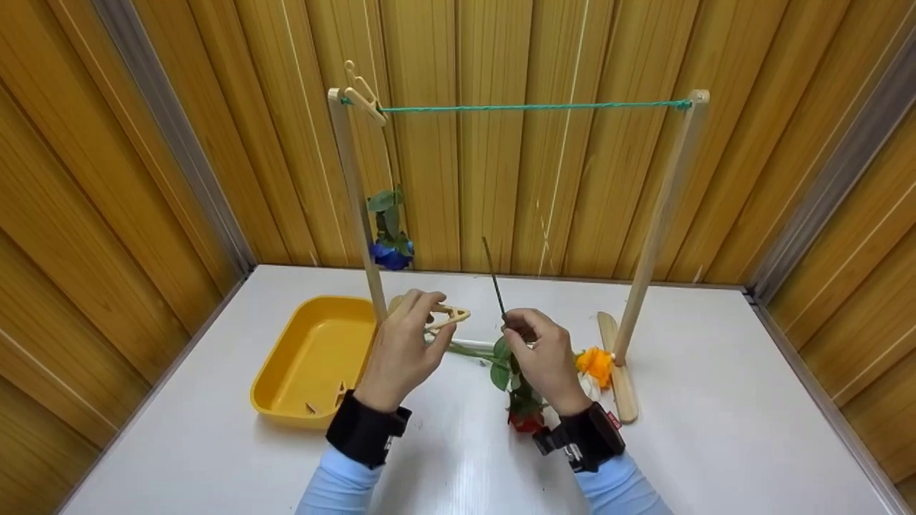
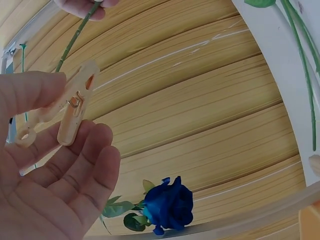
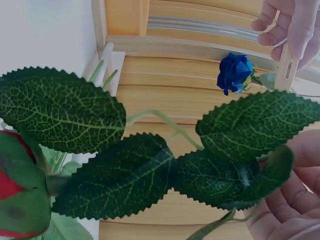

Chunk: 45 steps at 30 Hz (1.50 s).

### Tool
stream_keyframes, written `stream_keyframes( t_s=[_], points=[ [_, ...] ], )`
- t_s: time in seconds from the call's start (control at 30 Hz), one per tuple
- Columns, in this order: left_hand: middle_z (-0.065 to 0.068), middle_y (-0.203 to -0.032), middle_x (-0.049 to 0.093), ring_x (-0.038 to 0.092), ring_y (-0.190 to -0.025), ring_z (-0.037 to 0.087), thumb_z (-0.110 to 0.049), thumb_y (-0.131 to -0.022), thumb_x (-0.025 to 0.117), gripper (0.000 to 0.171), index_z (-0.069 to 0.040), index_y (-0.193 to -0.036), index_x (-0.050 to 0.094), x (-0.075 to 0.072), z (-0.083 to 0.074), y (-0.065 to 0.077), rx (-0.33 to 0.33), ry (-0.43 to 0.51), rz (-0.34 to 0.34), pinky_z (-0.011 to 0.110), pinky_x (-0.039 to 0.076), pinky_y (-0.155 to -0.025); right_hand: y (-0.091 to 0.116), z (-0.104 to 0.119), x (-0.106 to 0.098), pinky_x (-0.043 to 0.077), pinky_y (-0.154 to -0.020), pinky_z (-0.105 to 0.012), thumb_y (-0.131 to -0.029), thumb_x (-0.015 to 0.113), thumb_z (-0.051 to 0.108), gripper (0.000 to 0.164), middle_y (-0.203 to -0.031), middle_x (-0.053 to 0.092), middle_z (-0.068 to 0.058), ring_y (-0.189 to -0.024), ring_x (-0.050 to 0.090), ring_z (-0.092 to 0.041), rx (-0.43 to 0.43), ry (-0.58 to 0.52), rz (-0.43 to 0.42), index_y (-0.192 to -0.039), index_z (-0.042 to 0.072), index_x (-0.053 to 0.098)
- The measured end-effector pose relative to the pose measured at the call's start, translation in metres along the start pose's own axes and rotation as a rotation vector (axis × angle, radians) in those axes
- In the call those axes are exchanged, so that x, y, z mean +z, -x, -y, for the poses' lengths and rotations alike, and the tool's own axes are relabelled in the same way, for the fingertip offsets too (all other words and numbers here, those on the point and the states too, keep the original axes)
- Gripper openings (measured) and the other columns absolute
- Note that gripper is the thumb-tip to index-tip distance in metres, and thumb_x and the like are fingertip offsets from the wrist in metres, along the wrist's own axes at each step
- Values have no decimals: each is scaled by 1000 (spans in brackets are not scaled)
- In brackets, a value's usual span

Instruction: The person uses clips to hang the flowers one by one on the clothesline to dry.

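Observation:
My left hand [image 1: 409, 342] pinches a beige clothespin [image 2: 75, 107] between thumb and fingers, above the table beside the yellow tray. To its right, my right hand [image 1: 544, 350] holds the stem [image 1: 494, 279] of a red rose [image 1: 526, 420]. That rose hangs head down, its stem end pointing up. Its green leaves [image 3: 120, 175] fill much of the right wrist view. A blue rose [image 1: 392, 252] hangs upside down at the left of the green cord [image 1: 533, 107], under another clothespin [image 1: 366, 100] clipped there.
Two wooden posts [image 1: 662, 214] hold the cord up. The yellow tray [image 1: 315, 357], with a few clothespins [image 1: 340, 392] inside, stands at the left. An orange flower [image 1: 595, 366] lies by the right post's foot [image 1: 626, 393], with a white flower partly hidden behind my right hand.

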<state>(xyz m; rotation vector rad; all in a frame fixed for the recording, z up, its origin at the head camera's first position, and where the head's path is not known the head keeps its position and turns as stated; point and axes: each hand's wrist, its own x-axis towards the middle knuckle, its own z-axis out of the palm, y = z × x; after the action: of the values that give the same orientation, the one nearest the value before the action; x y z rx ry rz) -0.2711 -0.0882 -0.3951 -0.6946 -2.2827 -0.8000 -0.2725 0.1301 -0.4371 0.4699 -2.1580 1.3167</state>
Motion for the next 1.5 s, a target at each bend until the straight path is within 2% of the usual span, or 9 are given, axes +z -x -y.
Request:
stream_keyframes(
  t_s=[0.23, 0.53, 0.8, 1.07, 1.3, 1.5],
  points=[
    [12, -103, 65, 68, -88, 27, -12, -93, 78, 31, -2, -119, 64, -12, 1, -21, 73, 0, 42, 34, 60, -77, -12, -6, 6, 55, -72, -26, -91, 72, -5, 12, -90, 74, -6, -78, 68, -20, 31, -24, 39, -102, 2, 71],
    [11, -102, 67, 66, -89, 26, -12, -93, 77, 25, -1, -112, 64, -27, -3, -50, 162, -80, 71, 37, 58, -77, -32, -6, 11, 53, -69, -23, -90, 71, -6, 10, -85, 73, -8, -74, 66, -20, 12, -50, 80, -95, 2, 69],
    [15, -103, 67, 66, -89, 29, -10, -94, 77, 27, 1, -115, 65, -35, -1, -75, 183, -132, 139, 40, 59, -80, -47, -8, 14, 53, -69, -23, -92, 73, -1, 7, -85, 72, -6, -75, 66, -17, 43, -37, 107, -95, 3, 69],
    [17, -103, 67, 68, -93, 31, -9, -93, 77, 24, 3, -112, 66, -40, -1, -104, 190, -166, 198, 43, 59, -82, -66, -11, 14, 56, -74, -32, -92, 71, 0, 5, -87, 73, -8, -80, 68, -21, 63, -19, 130, -97, 0, 70],
    [15, -98, 67, 67, -89, 30, -9, -96, 74, 16, 1, -104, 65, -50, -3, -135, 226, -222, 235, 41, 59, -76, -88, -7, 14, 56, -76, -36, -92, 72, 0, 5, -86, 73, -11, -81, 69, -24, 11, 26, 135, -95, -2, 69],
    [13, -99, 67, 67, -90, 29, -9, -96, 73, 14, 0, -104, 66, -69, -9, -162, 201, -260, 286, 39, 58, -79, -108, 0, 14, 58, -77, -41, -92, 68, -1, 4, -86, 73, -14, -81, 69, -27, -24, 62, 166, -94, -4, 69]
  ],
)
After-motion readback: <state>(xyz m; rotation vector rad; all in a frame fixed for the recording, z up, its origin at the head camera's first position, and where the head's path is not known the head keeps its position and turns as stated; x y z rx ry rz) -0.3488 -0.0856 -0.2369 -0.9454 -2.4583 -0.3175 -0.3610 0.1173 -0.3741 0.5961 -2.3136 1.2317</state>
